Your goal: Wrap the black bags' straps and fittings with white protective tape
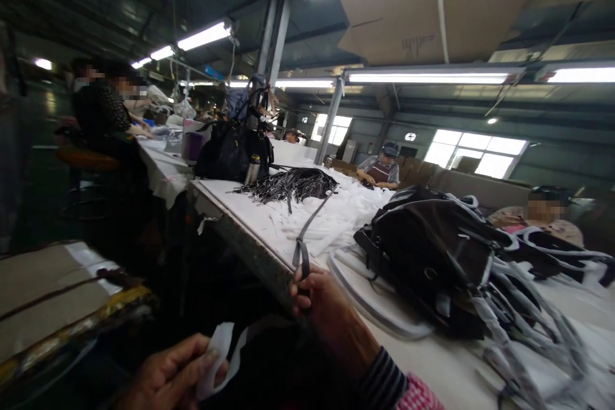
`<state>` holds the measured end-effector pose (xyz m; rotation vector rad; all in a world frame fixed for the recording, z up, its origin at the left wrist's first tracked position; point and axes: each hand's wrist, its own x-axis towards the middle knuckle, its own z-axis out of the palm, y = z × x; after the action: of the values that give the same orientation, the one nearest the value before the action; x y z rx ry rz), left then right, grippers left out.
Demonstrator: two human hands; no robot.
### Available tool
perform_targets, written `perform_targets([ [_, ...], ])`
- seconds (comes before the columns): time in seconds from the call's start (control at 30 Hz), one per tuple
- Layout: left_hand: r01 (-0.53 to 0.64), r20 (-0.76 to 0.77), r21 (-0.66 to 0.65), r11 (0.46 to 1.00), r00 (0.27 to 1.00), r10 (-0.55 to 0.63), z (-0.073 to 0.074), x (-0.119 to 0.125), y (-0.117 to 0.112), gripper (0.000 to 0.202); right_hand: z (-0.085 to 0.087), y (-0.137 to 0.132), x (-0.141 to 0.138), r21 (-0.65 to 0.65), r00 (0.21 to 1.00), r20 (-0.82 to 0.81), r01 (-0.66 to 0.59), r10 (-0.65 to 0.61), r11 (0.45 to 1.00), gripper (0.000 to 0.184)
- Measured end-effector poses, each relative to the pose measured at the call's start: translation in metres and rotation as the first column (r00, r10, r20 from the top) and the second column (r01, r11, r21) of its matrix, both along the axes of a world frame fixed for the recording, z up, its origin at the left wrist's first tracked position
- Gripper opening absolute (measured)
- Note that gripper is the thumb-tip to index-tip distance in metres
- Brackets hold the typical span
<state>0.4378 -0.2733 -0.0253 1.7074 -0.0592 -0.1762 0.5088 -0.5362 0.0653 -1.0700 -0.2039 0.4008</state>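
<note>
Our right fingers (314, 280) are curled round a dark grey strap (312, 218) at the near edge of the bench (216, 188), and our left fingers (189, 349) pinch a curving white strip (221, 339), lower down and apart from it. The strap stretches over the bench towards a pile of dark straps (298, 184), with a loop or fold just beyond our grasp. We do best to hold firmly close to that fold, pull evenly so nothing snags in the pile, and leave the white strip slack and well clear. Our right forearm slants forward and leftward out of a striped cuff (384, 379), knuckles bent; our left hand (168, 377) sits low, its thumb pressing the strip.
</note>
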Motion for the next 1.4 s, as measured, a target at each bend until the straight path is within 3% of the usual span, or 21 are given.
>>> perform_targets([
  [0.17,0.034,0.225,-0.056,0.998,0.974,-0.021,0.054,-0.001,-0.053,0.045,0.004,0.004,-0.048,-0.009,0.998,0.051,0.039,-0.038,0.999,0.035],
  [0.23,0.037,0.263,-0.053,0.998,0.965,-0.022,0.064,-0.003,-0.07,0.038,0.007,0.001,-0.059,-0.088,0.992,0.098,0.088,-0.08,0.992,0.043],
  [0.3,0.04,0.266,-0.054,0.998,0.964,-0.024,0.067,-0.006,-0.081,0.034,0.006,-0.004,-0.064,-0.185,0.988,0.119,0.12,-0.099,0.975,0.038],
  [0.4,0.038,0.259,-0.058,0.998,0.966,-0.022,0.063,-0.011,-0.09,0.034,0.002,-0.008,-0.065,-0.269,0.986,0.114,0.15,-0.124,0.951,0.03],
  [0.6,0.026,0.261,-0.042,0.999,0.965,-0.014,0.049,-0.016,-0.086,0.031,-0.004,-0.003,-0.064,-0.239,0.986,0.089,0.16,-0.143,0.958,0.051],
  [0.7,0.022,0.232,-0.051,0.998,0.973,-0.01,0.044,-0.018,-0.084,0.03,-0.006,0.002,-0.062,-0.257,0.981,0.107,0.183,-0.16,0.949,0.042],
  [0.83,0.045,0.153,-0.181,0.982,0.988,-0.017,0.033,-0.015,-0.079,0.029,-0.008,0.009,-0.06,-0.287,0.968,0.16,0.234,-0.194,0.929,0.042],
  [1.0,-0.05,0.12,-0.204,0.978,0.99,0.075,0.014,-0.01,-0.072,0.026,-0.006,0.01,-0.055,-0.319,0.96,0.215,0.242,-0.178,0.916,0.034],
  [1.17,-0.071,0.136,-0.13,0.989,0.987,0.088,0.001,-0.017,-0.07,0.024,0.003,0.013,-0.04,-0.217,0.917,0.2,0.384,-0.344,0.897,0.031],
  [1.3,-0.03,0.162,-0.092,0.995,0.986,0.045,-0.004,-0.023,-0.067,0.025,-0.015,0.016,-0.033,-0.204,0.903,0.026,0.425,-0.429,0.882,0.04],
  [1.4,-0.034,0.178,-0.071,0.997,0.983,0.046,-0.01,-0.024,-0.063,0.026,-0.039,0.012,-0.031,-0.164,0.921,-0.149,0.335,-0.359,0.928,0.04],
])
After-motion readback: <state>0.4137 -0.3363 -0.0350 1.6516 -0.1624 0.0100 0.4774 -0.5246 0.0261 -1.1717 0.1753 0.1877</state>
